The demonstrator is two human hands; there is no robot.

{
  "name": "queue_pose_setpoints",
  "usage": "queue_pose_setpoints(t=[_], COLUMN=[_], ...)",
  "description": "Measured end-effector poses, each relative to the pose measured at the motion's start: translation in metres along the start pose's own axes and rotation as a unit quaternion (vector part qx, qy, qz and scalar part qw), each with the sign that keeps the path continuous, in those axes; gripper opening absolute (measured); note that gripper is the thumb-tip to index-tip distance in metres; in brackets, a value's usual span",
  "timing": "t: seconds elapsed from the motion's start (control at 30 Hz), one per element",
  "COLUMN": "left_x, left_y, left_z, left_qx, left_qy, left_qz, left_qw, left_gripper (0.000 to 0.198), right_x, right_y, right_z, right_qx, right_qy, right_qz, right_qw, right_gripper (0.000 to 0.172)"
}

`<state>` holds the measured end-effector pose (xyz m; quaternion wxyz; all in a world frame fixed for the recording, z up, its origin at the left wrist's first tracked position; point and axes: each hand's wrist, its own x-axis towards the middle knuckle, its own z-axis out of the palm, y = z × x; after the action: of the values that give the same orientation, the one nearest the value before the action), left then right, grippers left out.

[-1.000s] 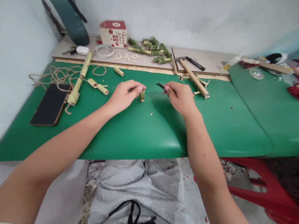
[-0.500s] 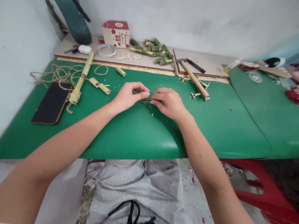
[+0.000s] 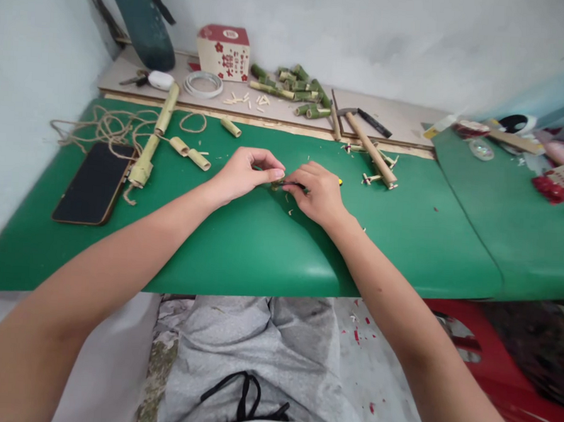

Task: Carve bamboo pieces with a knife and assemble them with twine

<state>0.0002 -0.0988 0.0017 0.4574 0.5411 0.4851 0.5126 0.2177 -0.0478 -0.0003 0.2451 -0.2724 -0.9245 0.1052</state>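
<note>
the small bamboo piece [image 3: 276,185] sits near the middle of the green worktop [image 3: 242,253], mostly hidden between the two hands, so whether it stands upright cannot be told. the left hand [image 3: 243,173] has its thumb and forefinger drawn together on it in a narrow pinch, while the right hand [image 3: 317,194] curls its fingers closely round a dark knife [image 3: 296,185], whose tip reaches leftward to the piece; a yellow bit [image 3: 340,182] beyond the right knuckles may be the knife's far end. pale shavings [image 3: 290,212] lie just in front, so the step in hand looks like paring or trimming the bamboo. the next move seems to call for a firm left pinch and a short, controlled stroke, with the edge kept clear of the left fingertips, which are very near it. further out, a hammer [image 3: 370,149] lies to the right across a small bamboo assembly [image 3: 371,178], and to the left are short bamboo tubes [image 3: 199,161], a tangle of twine [image 3: 111,126] and a phone [image 3: 91,188]. behind, on a grey board [image 3: 412,124], are a heap of green bamboo lengths [image 3: 293,85] and some pale slivers [image 3: 264,100].
</note>
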Motion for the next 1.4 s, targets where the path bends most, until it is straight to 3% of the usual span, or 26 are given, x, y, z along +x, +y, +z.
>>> queue_pose_setpoints(t=[0.23, 0.47, 0.9, 1.1, 1.27, 1.4], left_x=[-0.001, -0.003, -0.003, -0.003, -0.002, 0.001], left_y=[0.001, 0.009, 0.013, 0.010, 0.008, 0.004], left_z=[0.001, 0.001, 0.000, -0.001, 0.000, -0.001], left_qx=[0.003, -0.009, -0.004, 0.002, 0.015, 0.016], left_qy=[0.008, 0.017, 0.012, 0.004, -0.008, -0.016], left_qz=[0.005, -0.042, -0.066, -0.049, -0.033, -0.030], left_qw=[1.000, 0.999, 0.998, 0.999, 0.999, 0.999], left_gripper=[0.038, 0.054, 0.048, 0.046, 0.049, 0.051], right_x=[0.004, 0.007, 0.008, 0.009, 0.003, -0.001], right_y=[-0.002, -0.003, 0.010, 0.006, 0.003, 0.004], right_z=[0.001, -0.004, -0.003, -0.005, -0.004, -0.006], right_qx=[-0.007, -0.019, -0.006, -0.011, -0.033, -0.009], right_qy=[-0.006, -0.039, -0.038, -0.054, -0.036, -0.017], right_qz=[-0.013, -0.039, -0.107, -0.079, -0.077, -0.074], right_qw=[1.000, 0.998, 0.993, 0.995, 0.996, 0.997], right_gripper=[0.016, 0.016, 0.019, 0.018, 0.023, 0.018])
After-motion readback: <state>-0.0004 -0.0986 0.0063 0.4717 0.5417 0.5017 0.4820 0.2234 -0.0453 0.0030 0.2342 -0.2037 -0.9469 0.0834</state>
